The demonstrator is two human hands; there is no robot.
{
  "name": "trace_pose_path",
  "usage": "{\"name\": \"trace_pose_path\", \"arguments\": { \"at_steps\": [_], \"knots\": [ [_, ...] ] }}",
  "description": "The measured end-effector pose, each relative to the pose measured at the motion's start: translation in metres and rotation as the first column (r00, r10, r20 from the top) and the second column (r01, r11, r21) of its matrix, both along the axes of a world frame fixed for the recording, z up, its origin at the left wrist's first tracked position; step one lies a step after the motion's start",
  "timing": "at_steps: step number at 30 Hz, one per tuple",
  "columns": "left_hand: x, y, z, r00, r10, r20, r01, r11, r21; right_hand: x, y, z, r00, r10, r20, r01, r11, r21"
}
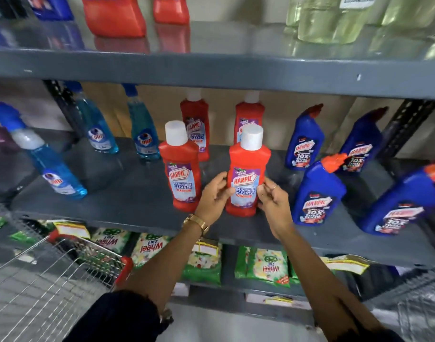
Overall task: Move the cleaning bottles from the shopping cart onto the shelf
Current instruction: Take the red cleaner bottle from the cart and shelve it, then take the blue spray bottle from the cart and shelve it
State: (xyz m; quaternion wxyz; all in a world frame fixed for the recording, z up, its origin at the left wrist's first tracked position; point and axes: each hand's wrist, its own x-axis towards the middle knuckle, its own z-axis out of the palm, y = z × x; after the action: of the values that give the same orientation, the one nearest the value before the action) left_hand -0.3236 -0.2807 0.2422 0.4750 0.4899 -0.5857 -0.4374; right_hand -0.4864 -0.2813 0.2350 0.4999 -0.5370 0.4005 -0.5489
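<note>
Your dark sleeves (127, 317) sit closest to the lens at the bottom edge, and from them both bare forearms reach up and forward, converging toward the middle shelf (137, 218). To your lower left, the wire shopping cart (51, 275) with its red corner pieces stands against the shelving; what it holds cannot be made out. A gold watch (196, 222) wraps your left wrist. Your left hand (215, 196) is loosely curled, fingers and thumb touching the left side of a red Harpic bottle (246, 174). Your right hand (273, 197) mirrors it on the bottle's right side, fingertips pinched lightly against the label edge, a ring on one finger. The bottle stands upright on the shelf's front area, white cap on top, cradled between both hands. Just beside it on the left stands a second red Harpic bottle (182, 166), with two more red ones behind. Blue Harpic bottles (317, 191) stand to the right, blue spray bottles (98, 129) to the left. Below the shelf lie green Wheel packets (263, 265).
</note>
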Motion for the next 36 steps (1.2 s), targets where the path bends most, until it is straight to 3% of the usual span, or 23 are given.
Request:
{"name": "trace_pose_path", "arguments": {
  "at_steps": [7, 9, 12, 14, 17, 20, 23, 25, 27, 29, 32, 36],
  "knots": [
    [-0.001, 0.002, 0.003, 1.0, 0.023, 0.009, -0.023, 1.0, 0.019, 0.003, -0.001, -0.003, 0.999, -0.034, -0.032, 0.033, 0.999, -0.013],
    [0.0, 0.014, 0.004, 0.998, 0.059, -0.01, -0.058, 0.998, 0.033, 0.007, 0.009, -0.008, 0.985, -0.16, -0.067, 0.16, 0.987, -0.014],
    [0.014, 0.051, -0.004, 0.99, 0.133, -0.052, -0.131, 0.991, 0.03, 0.026, 0.044, -0.02, 0.886, -0.443, -0.133, 0.434, 0.896, -0.092],
    [0.037, 0.083, -0.015, 0.982, 0.158, -0.099, -0.153, 0.986, 0.063, 0.051, 0.076, -0.027, 0.862, -0.489, -0.133, 0.468, 0.869, -0.163],
    [0.086, 0.132, -0.033, 0.978, 0.204, -0.055, -0.199, 0.977, 0.083, 0.102, 0.116, -0.035, 0.911, -0.349, -0.217, 0.309, 0.93, -0.2],
    [0.16, 0.183, -0.055, 0.91, 0.413, 0.041, -0.415, 0.905, 0.095, 0.172, 0.151, -0.049, 0.93, 0.028, -0.367, -0.066, 0.994, -0.09],
    [0.25, 0.241, -0.109, 0.715, 0.685, 0.142, -0.694, 0.67, 0.263, 0.25, 0.182, -0.075, 0.765, 0.367, -0.529, -0.394, 0.917, 0.065],
    [0.302, 0.279, -0.154, 0.632, 0.74, 0.23, -0.739, 0.487, 0.466, 0.294, 0.198, -0.09, 0.629, 0.483, -0.609, -0.503, 0.85, 0.155],
    [0.346, 0.322, -0.198, 0.605, 0.689, 0.398, -0.715, 0.251, 0.652, 0.338, 0.214, -0.107, 0.489, 0.562, -0.667, -0.571, 0.784, 0.242],
    [0.367, 0.358, -0.233, 0.611, 0.608, 0.507, -0.696, 0.107, 0.71, 0.367, 0.226, -0.126, 0.295, 0.532, -0.793, -0.589, 0.755, 0.288],
    [0.378, 0.39, -0.265, 0.623, 0.514, 0.59, -0.688, 0.002, 0.725, 0.395, 0.231, -0.152, -0.01, 0.369, -0.929, -0.564, 0.766, 0.31],
    [0.384, 0.4, -0.299, 0.645, 0.51, 0.569, -0.604, -0.117, 0.789, 0.404, 0.231, -0.17, -0.094, 0.258, -0.961, -0.511, 0.816, 0.269]
  ]
}}
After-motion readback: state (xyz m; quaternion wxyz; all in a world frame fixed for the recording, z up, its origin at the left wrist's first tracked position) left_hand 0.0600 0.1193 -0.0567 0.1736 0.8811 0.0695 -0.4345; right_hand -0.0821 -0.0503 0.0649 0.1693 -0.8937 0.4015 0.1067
